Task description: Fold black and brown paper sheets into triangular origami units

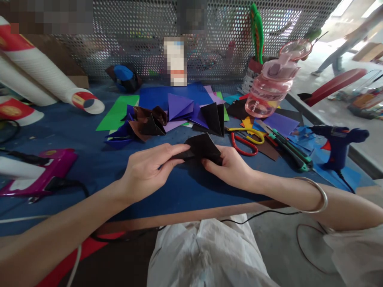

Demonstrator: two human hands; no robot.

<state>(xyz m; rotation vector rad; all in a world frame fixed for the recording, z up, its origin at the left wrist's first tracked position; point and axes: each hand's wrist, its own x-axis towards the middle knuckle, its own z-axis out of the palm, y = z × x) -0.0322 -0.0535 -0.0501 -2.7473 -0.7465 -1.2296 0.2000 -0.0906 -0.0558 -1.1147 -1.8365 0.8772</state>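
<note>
A folded piece of black paper (203,146) is held between both hands, just above the front part of the blue table. My left hand (152,165) pinches its left edge between thumb and fingers. On the other side, my right hand (230,165) grips the right edge, thumb in front and fingers partly hidden behind. Just beyond lie several folded paper pieces: a purple one (180,107), a black one (213,118), a brown one (143,115) and a dark blue one (118,137).
Red-and-yellow scissors (243,149), a green utility knife (289,149) and a blue glue gun (336,143) lie at right, near a pink bottle (269,89). Paper-cup stacks (54,59) and a magenta power strip (60,171) occupy the left. A perforated metal panel (128,36) stands behind.
</note>
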